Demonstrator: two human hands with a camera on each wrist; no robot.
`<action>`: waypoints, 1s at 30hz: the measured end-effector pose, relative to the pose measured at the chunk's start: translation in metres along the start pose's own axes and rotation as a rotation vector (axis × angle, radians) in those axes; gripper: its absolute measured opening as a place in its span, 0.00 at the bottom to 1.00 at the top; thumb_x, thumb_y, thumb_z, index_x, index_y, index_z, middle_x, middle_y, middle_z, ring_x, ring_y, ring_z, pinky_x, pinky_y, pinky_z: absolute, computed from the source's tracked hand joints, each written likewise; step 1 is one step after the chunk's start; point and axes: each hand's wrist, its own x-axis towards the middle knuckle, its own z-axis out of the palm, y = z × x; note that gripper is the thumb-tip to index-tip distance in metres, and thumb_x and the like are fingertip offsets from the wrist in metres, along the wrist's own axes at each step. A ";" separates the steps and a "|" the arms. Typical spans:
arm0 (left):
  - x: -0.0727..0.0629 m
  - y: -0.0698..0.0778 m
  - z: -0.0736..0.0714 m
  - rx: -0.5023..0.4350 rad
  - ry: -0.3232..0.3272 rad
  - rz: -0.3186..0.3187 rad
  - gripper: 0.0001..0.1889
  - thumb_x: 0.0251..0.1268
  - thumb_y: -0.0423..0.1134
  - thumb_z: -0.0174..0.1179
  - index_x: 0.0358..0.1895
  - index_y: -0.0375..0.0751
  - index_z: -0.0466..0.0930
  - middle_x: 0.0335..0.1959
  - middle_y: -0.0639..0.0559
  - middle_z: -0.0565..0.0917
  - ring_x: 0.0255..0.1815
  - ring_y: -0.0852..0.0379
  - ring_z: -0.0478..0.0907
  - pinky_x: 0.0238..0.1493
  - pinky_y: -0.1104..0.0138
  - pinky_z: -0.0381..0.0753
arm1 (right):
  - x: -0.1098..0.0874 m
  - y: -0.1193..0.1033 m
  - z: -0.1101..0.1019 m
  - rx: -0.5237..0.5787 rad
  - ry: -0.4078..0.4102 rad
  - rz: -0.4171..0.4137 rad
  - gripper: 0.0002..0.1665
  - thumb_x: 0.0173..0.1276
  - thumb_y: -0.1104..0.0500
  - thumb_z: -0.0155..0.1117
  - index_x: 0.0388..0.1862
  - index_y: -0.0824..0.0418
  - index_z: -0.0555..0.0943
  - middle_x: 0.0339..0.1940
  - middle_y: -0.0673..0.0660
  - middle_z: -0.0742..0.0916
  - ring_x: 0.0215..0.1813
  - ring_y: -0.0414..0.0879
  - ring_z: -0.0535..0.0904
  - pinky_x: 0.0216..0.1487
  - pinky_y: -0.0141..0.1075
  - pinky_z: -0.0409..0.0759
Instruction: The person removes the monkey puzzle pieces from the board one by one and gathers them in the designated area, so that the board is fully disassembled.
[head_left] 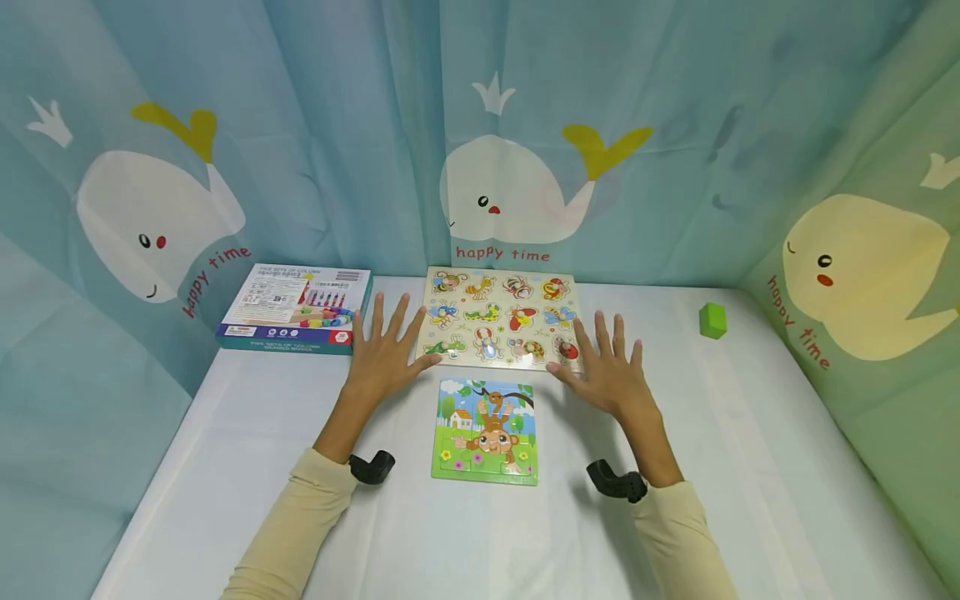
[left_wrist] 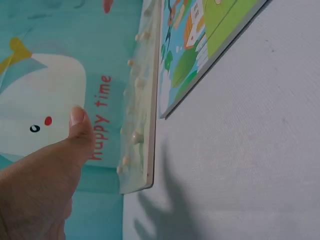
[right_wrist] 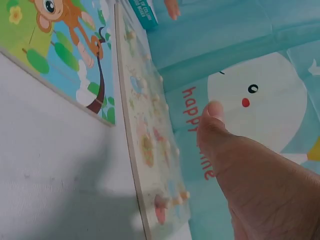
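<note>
Both hands are held out over the table, palms down with fingers spread, and neither holds anything. My left hand (head_left: pixel 381 360) is at the left side of the insect peg puzzle board (head_left: pixel 501 302), its thumb overlapping the near left corner in the head view. My right hand (head_left: pixel 611 375) is by the board's right side, thumb at its near right corner. Small wooden pegs (left_wrist: pixel 137 137) stick up from the board. Between the wrists lies a square monkey jigsaw puzzle (head_left: pixel 486 433) with its pieces in the frame. The hands cast shadows on the table in both wrist views.
A boxed toy set (head_left: pixel 294 308) lies at the back left. A green block (head_left: pixel 713 320) stands at the back right. Blue curtains (head_left: pixel 360 167) with printed whales enclose the white table (head_left: pixel 780 467) at the back and sides.
</note>
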 end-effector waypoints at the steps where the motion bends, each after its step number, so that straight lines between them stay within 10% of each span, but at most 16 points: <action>1: -0.001 0.000 0.000 0.003 -0.001 0.002 0.44 0.65 0.70 0.48 0.79 0.53 0.49 0.81 0.46 0.43 0.80 0.35 0.31 0.73 0.34 0.37 | 0.001 -0.001 0.000 0.001 0.007 -0.007 0.56 0.67 0.26 0.46 0.81 0.57 0.45 0.81 0.67 0.42 0.80 0.67 0.29 0.70 0.73 0.36; 6: -0.006 0.001 0.000 -0.003 -0.033 0.034 0.44 0.66 0.70 0.47 0.79 0.51 0.49 0.81 0.44 0.43 0.80 0.33 0.33 0.74 0.36 0.42 | 0.005 -0.010 0.001 0.024 0.089 -0.062 0.48 0.71 0.32 0.49 0.79 0.59 0.54 0.80 0.68 0.48 0.80 0.68 0.36 0.71 0.71 0.43; 13: -0.028 0.019 0.000 -0.050 -0.056 0.168 0.38 0.67 0.63 0.53 0.73 0.44 0.64 0.77 0.38 0.57 0.77 0.30 0.51 0.71 0.41 0.60 | 0.012 -0.029 0.011 0.151 0.278 -0.275 0.27 0.70 0.49 0.63 0.61 0.65 0.78 0.62 0.68 0.77 0.60 0.63 0.76 0.51 0.56 0.79; 23: -0.065 0.073 0.008 -0.021 -0.114 0.610 0.30 0.68 0.58 0.56 0.65 0.42 0.74 0.67 0.42 0.73 0.69 0.44 0.70 0.66 0.57 0.72 | 0.032 -0.064 0.029 0.522 -0.049 -0.508 0.12 0.73 0.64 0.58 0.50 0.66 0.83 0.36 0.59 0.86 0.31 0.44 0.81 0.31 0.31 0.76; 30: -0.076 0.097 0.025 0.118 -0.050 0.637 0.34 0.66 0.62 0.56 0.66 0.41 0.73 0.71 0.43 0.69 0.70 0.44 0.70 0.62 0.61 0.77 | 0.034 -0.081 0.038 0.569 -0.243 -0.531 0.12 0.75 0.65 0.54 0.49 0.66 0.83 0.35 0.60 0.86 0.29 0.42 0.82 0.30 0.30 0.81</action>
